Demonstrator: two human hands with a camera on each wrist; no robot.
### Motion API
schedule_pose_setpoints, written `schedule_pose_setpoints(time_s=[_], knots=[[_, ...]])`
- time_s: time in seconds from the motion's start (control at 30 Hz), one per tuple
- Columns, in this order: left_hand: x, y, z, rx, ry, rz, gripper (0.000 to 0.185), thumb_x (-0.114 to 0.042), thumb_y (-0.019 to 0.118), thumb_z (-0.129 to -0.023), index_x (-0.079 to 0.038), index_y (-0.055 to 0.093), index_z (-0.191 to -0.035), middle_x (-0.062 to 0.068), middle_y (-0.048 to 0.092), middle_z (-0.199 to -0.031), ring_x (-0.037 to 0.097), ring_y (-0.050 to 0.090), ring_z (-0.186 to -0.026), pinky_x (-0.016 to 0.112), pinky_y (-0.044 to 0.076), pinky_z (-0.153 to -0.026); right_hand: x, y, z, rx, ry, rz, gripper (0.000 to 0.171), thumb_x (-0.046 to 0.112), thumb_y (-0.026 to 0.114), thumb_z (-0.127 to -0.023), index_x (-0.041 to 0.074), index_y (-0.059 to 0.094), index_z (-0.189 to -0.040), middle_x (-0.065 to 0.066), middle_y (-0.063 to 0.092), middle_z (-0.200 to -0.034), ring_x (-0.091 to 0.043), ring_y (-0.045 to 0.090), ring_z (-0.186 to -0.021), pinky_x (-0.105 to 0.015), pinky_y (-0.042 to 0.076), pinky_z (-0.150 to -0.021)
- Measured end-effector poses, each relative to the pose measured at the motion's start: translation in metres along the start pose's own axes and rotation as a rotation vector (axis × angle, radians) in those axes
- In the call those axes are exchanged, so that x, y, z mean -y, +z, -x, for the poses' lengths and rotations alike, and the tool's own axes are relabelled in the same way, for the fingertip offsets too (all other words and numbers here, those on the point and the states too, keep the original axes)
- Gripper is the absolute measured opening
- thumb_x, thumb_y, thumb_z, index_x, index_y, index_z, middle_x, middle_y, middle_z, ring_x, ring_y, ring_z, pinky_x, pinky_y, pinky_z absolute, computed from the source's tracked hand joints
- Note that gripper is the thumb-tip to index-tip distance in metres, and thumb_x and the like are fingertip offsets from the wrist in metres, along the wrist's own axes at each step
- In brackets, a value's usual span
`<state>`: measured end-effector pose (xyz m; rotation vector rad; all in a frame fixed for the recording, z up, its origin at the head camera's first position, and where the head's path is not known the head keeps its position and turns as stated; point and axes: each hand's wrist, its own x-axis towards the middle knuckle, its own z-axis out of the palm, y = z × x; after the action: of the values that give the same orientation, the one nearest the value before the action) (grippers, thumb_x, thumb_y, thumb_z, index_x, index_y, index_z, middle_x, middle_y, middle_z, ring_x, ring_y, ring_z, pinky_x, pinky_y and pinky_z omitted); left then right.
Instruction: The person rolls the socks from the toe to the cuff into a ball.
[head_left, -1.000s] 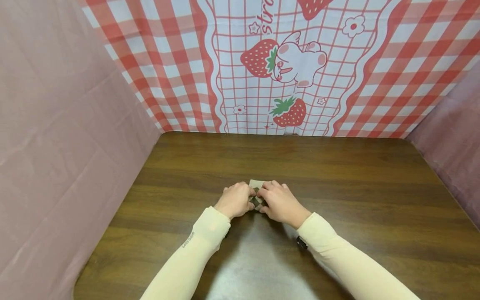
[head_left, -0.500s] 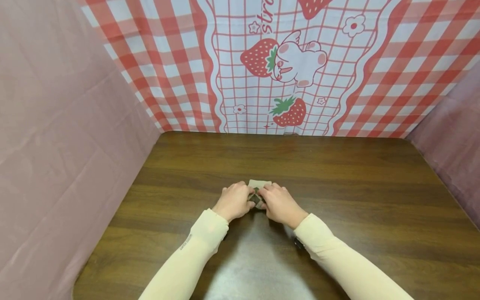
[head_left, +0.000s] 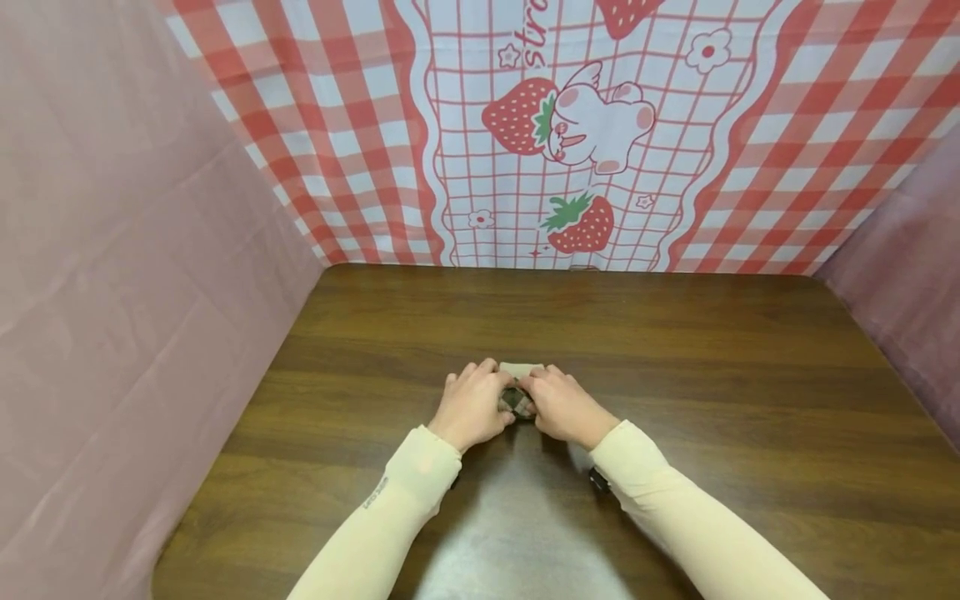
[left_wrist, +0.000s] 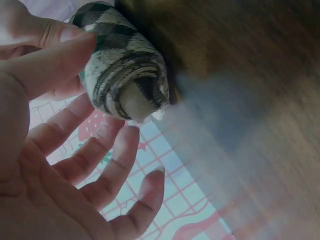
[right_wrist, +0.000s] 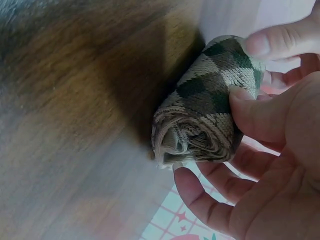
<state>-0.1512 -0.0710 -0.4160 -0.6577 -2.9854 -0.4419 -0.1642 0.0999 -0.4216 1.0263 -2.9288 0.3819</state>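
So the person is working a tightly rolled, tan-and-dark argyle knit sock (head_left: 517, 398) in the middle of the dark brown wooden worktop (head_left: 675, 358), a bit nearer the person than the far edge. The left hand (head_left: 471, 406) is pressing in from the roll's left side, thumb on the patterned top and the other fingers spread loosely past its end, so it's more steadying than squeezing. The right hand (head_left: 564, 406) is clamping the roll from the right, thumb pushed into the top and fingers curling under the spiral end. A plain beige strip of the same sock (head_left: 521, 369) is sticking out just beyond the roll, lying flat on the wood.

Handling-wise it looks light, soft and squishy, with a grippy knit surface, so slipping probably isn't the worry. Springing open is: the coiled layers at each end look ready to unwind if pressure drops. Best hold is likely across the middle of the roll, thumb on top, fingers underneath, not at the loose ends.

Behind the worktop a red-and-white checked strawberry-print cloth (head_left: 555, 133) is hanging, with plain pink sheets (head_left: 127, 250) at the sides.
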Motion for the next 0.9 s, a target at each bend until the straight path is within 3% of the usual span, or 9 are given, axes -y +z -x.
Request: schedule_pose_setpoints(time_s=[0.27,0.47,0.6,0.8,0.9], knots=[[0.005,0.005,-0.003,0.009,0.052,0.065,0.035,-0.015,0.081,-0.078,-0.016,0.073,-0.112,0.003,0.069,-0.102,0.023,0.063,-0.09,0.045,0.051,-0.075,-0.001,0.001,0.002,-0.012,-0.018,-0.015,0.033,-0.007,0.068,-0.077,0.003,0.07,-0.108,-0.008,0.062,-0.088,-0.029,0.056,-0.079,-0.047,0.05,-0.065],[0.009,0.002,-0.009,0.048,0.076,0.094,0.033,-0.014,0.078,-0.079,-0.014,0.076,-0.112,0.001,0.073,-0.105,0.02,0.068,-0.095,0.045,0.052,-0.081,0.002,0.003,0.009,-0.03,-0.009,0.032,0.035,0.002,0.073,-0.082,0.002,0.067,-0.117,-0.01,0.065,-0.102,-0.031,0.057,-0.088,-0.047,0.049,-0.069],[0.011,-0.001,-0.01,0.091,0.061,0.121,0.033,-0.013,0.077,-0.079,-0.013,0.076,-0.112,-0.001,0.073,-0.107,0.017,0.067,-0.096,0.043,0.051,-0.084,0.006,0.001,0.013,-0.087,-0.032,0.05,0.038,0.009,0.077,-0.083,0.002,0.067,-0.119,-0.01,0.064,-0.109,-0.031,0.059,-0.096,-0.048,0.048,-0.072],[0.014,-0.003,-0.013,0.109,0.072,0.139,0.025,-0.012,0.075,-0.078,-0.018,0.08,-0.101,-0.009,0.072,-0.093,0.01,0.054,-0.067,0.034,0.047,-0.069,0.009,-0.002,0.014,-0.163,-0.048,0.073,0.029,0.007,0.081,-0.078,0.005,0.071,-0.105,-0.008,0.063,-0.1,-0.029,0.058,-0.092,-0.046,0.048,-0.073],[0.014,-0.003,-0.014,0.12,0.076,0.153,0.017,-0.013,0.074,-0.077,-0.02,0.079,-0.092,-0.011,0.068,-0.079,0.009,0.046,-0.059,0.032,0.041,-0.064,0.009,-0.001,0.014,-0.173,-0.054,0.096,0.031,0.007,0.083,-0.075,0.005,0.071,-0.103,-0.007,0.062,-0.097,-0.028,0.058,-0.09,-0.045,0.048,-0.07]])
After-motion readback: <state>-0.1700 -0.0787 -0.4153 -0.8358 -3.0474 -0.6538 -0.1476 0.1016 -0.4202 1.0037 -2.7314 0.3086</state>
